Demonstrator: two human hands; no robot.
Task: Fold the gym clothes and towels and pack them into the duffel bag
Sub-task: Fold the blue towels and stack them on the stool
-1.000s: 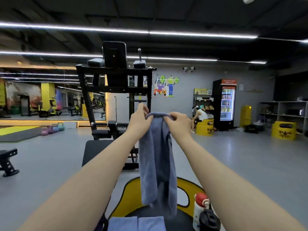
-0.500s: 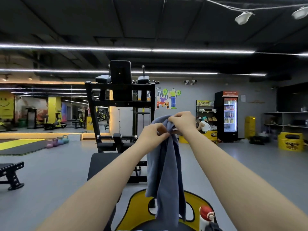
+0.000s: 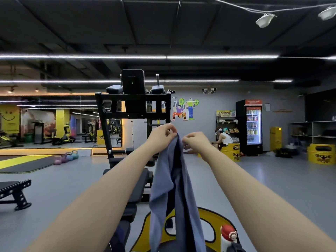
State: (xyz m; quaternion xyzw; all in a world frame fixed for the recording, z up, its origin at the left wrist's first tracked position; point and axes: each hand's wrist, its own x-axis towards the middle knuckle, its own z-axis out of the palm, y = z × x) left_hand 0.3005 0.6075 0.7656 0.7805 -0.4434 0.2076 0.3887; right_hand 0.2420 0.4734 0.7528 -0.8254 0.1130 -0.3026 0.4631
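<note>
**gymrat_88:** ok what's going on with the hands here?

**foldmaster:** both arms are stretched out in front. The left hand [image 3: 161,136] is pinching the top edge of a long blue-grey cloth towel [image 3: 174,197], with the fingers curled onto the fabric. The right hand [image 3: 195,142] sits just beside that same top edge with its fingers curled. Looks like its fingertips are at the cloth, but I honestly can't tell if it has a real grip or is only touching.

**gymrat_88:** and the towel itself?

**foldmaster:** it's hanging straight down from the hands in loose vertical folds, up in the air between the two forearms. The lower end drops out of view at the bottom, in front of a yellow-and-black rounded seat thing [image 3: 209,222].

**gymrat_88:** anything else close by?

**foldmaster:** a white bottle with a red cap [image 3: 228,235] at bottom right, just beside the towel. There's a black weight machine [image 3: 132,110] straight ahead behind the hands, pastel kettlebells [image 3: 66,158] on the floor to the left, and a lit drinks fridge [image 3: 252,127] by the far wall.
</note>
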